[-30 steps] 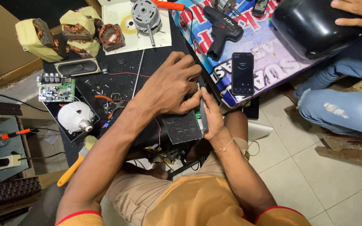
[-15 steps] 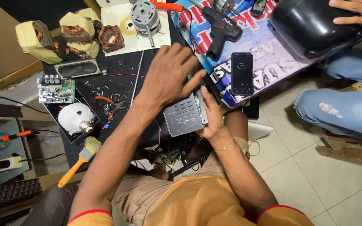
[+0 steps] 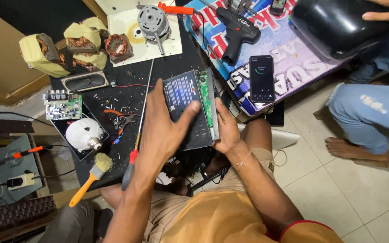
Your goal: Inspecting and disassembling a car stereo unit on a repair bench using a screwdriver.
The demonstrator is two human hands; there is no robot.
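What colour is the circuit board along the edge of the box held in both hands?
Green, seen in the head view: the circuit board runs along the right edge of the dark box.

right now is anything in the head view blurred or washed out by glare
Head view: left hand slightly motion-soft, right hand and the black device they hold sharp; mild sheen on the black casing top right; lighting even, shadows soft, edges bowed by the wide lens.

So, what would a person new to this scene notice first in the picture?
First, the flat black electronic unit at the centre, with a green circuit board along its edge: the left hand lies over it and the right hand grips its right side. Next, the silver motor on the white board at the top, and the phone with a lit screen to the right.
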